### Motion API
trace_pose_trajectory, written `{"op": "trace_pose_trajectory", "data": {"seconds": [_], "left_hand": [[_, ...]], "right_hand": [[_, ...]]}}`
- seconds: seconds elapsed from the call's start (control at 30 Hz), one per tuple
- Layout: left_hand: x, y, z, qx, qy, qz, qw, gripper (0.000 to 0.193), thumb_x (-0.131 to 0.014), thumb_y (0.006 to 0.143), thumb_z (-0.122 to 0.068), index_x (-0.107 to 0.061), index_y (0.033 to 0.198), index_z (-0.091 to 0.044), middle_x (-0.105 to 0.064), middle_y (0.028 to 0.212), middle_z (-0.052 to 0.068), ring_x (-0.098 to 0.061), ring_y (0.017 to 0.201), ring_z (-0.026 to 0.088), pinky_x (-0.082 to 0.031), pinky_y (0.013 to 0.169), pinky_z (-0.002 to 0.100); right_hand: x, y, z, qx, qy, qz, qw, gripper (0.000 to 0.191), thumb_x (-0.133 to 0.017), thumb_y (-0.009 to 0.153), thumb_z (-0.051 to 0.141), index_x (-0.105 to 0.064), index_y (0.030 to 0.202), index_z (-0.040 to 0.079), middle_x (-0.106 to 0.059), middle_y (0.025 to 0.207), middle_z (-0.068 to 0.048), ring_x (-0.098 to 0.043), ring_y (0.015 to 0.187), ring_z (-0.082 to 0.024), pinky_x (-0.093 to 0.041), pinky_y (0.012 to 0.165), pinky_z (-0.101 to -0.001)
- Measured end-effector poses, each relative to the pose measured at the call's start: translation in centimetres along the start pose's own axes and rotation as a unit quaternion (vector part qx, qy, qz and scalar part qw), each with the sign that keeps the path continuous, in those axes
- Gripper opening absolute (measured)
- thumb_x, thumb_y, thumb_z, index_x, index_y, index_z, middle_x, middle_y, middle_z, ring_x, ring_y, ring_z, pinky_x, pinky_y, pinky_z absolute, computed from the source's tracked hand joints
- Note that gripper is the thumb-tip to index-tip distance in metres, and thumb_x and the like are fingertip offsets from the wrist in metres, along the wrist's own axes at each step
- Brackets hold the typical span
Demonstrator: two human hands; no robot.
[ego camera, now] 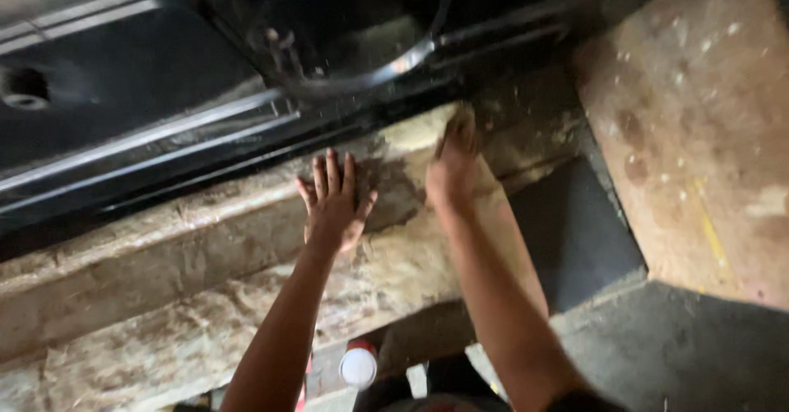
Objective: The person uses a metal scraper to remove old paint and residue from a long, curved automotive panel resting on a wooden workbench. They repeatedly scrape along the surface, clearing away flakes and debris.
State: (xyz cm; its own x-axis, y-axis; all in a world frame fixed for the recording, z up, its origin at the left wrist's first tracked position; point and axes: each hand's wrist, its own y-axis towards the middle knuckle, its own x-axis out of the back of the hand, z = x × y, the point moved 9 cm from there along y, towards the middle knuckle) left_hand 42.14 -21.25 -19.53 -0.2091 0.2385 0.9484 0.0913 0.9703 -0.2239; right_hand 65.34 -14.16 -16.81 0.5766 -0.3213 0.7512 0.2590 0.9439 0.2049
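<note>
White-capped can point(358, 366) stood nearest, below. Left hand point(333, 207) lay flat, fingers spread, holding nothing, bracing on the dirty sill point(189, 248). Right hand point(452, 170) was blurred, grip unclear, apparently rubbing the sill edge under the black car door frame point(164, 133). Likely mid-scrub; next stroke needs steady pressure.

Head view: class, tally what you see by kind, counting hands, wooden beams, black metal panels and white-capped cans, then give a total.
Hands: 2, left hand, right hand
Wooden beams: 2, upper beam, lower beam
Black panel: 1
Can: 1
Total: 6
</note>
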Motion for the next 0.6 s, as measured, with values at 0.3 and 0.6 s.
{"op": "trace_pose_trajectory", "data": {"seconds": [0.3,0.6], "left_hand": [[0.9,0.7,-3.3,-0.098,0.021,-0.022,0.995,0.085,-0.041,0.101,-0.062,-0.012,0.165,-0.013,-0.001,0.172,0.016,0.001,0.158,0.040,0.003,0.121,0.066],[1.2,0.6,-3.0,-0.101,-0.003,-0.026,0.995,0.083,-0.042,0.100,-0.060,-0.014,0.165,-0.016,-0.003,0.172,0.015,-0.001,0.158,0.039,0.003,0.121,0.065]], "right_hand": [[0.4,-1.7,2.2,0.089,-0.055,0.026,0.994,0.045,-0.045,0.109,0.018,-0.048,0.147,-0.006,-0.038,0.158,-0.031,-0.035,0.147,-0.046,-0.030,0.123,-0.0503],[3.5,-2.3,1.6,0.184,-0.154,-0.008,0.971,0.046,-0.071,0.090,0.038,-0.066,0.117,0.001,-0.065,0.127,-0.020,-0.069,0.107,-0.033,-0.059,0.091,-0.0447]]}}
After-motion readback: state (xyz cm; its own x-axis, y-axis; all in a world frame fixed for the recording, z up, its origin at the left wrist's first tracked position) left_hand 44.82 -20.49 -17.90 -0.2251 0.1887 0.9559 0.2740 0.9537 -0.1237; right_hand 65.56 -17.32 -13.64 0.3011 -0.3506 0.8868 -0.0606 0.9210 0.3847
